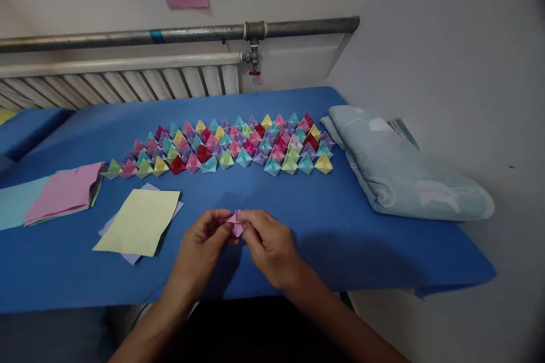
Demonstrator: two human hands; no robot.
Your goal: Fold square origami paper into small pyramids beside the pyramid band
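Near the front edge of the blue-covered table (323, 261), a small folded pink paper piece (237, 226) is pinched between both hands. My left hand (205, 244) is closed on its left side, thumb in front. From the right, my right hand (268, 241) grips the same piece between thumb and fingers. Fingertips hide part of the folds. Beyond the hands stand several rows of folded paper boats (244, 157) in pink, blue, green, yellow, red and purple. Left of my left hand lies a yellow paper sheet (140, 221) on top of purple sheets (131, 258).
Stacked pink paper sheets (63, 190) and light blue sheets (21, 201) lie at the far left. A folded pale blue cloth (404, 176) rests at the right by the wall. Behind the table are a radiator (162, 82) and a metal pipe (200, 33).
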